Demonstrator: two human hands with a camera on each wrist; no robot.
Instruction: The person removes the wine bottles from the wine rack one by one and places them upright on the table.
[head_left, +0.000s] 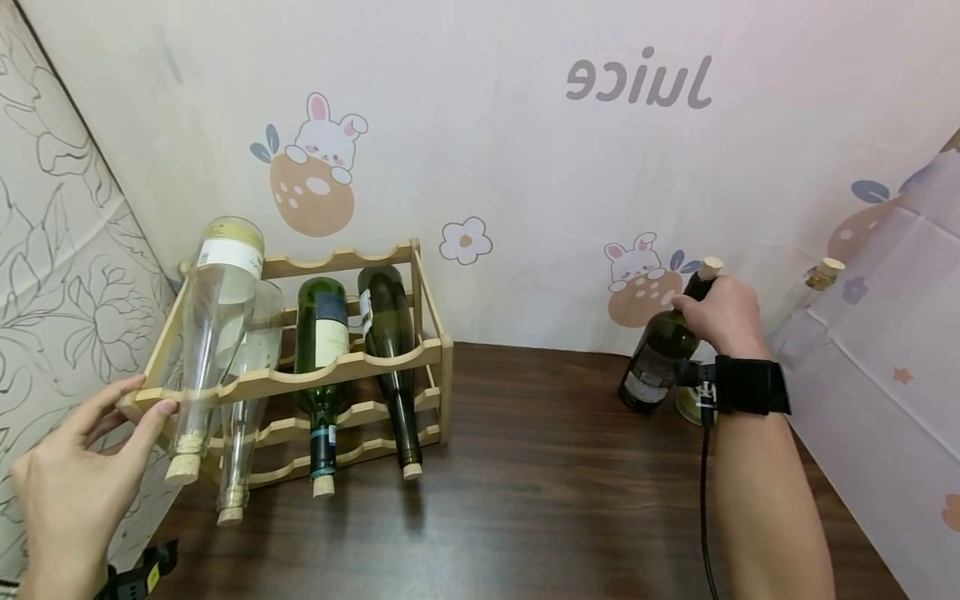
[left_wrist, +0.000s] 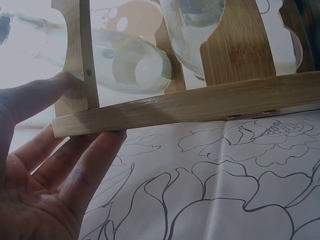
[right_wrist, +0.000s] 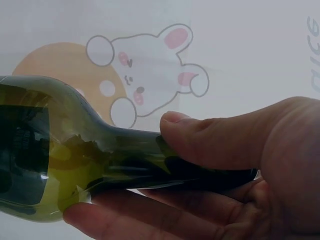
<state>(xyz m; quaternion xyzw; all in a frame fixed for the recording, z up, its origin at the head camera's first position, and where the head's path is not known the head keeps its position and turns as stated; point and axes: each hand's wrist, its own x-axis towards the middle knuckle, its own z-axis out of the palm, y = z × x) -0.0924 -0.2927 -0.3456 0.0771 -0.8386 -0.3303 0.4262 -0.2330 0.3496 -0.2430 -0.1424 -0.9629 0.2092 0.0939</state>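
Observation:
My left hand (head_left: 82,467) pinches the front left corner of a wooden wine rack (head_left: 255,385), thumb on the front rail and fingers against the side. In the left wrist view the thumb and fingertips meet the corner of the bamboo frame (left_wrist: 150,109). On the rack lie two clear corked bottles (head_left: 213,312), a green bottle (head_left: 322,342) and a dark bottle (head_left: 390,333), necks toward me. At the right, my right hand (head_left: 723,321) grips the neck of a dark green wine bottle (head_left: 660,358), leaning slightly, cork upward. The right wrist view shows thumb and fingers around its neck (right_wrist: 135,155).
Another clear corked bottle (head_left: 802,292) stands behind the right hand, mostly hidden by it. The dark wood table (head_left: 525,483) ends at a printed back cloth (head_left: 525,167), with cloth walls at the left and right. A cable (head_left: 705,500) hangs from the right wrist.

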